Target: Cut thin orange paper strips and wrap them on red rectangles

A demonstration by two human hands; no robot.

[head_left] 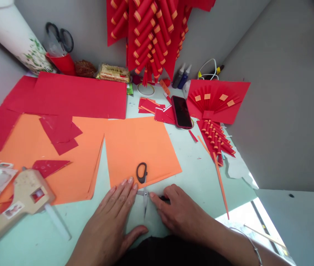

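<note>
In the head view, my left hand (111,216) lies flat, fingers stretched out, its fingertips at the near edge of an orange paper sheet (138,147). A pair of small scissors (145,193) is spread wide beside those fingertips. One black handle loop rests over the orange sheet, and one blade points toward me. My right hand (177,210) is closed around the other black handle, most of which its fingers hide. The other blade runs left toward my left fingertips; whether it touches them I cannot tell.
A glue gun (32,192) lies at the left, near stacked orange and red paper (82,96). A phone (181,112), red scraps and a paper firecracker piece (216,136) lie to the right. Large firecracker decorations (152,33) hang at the back. A red cup (62,63) holds bigger scissors.
</note>
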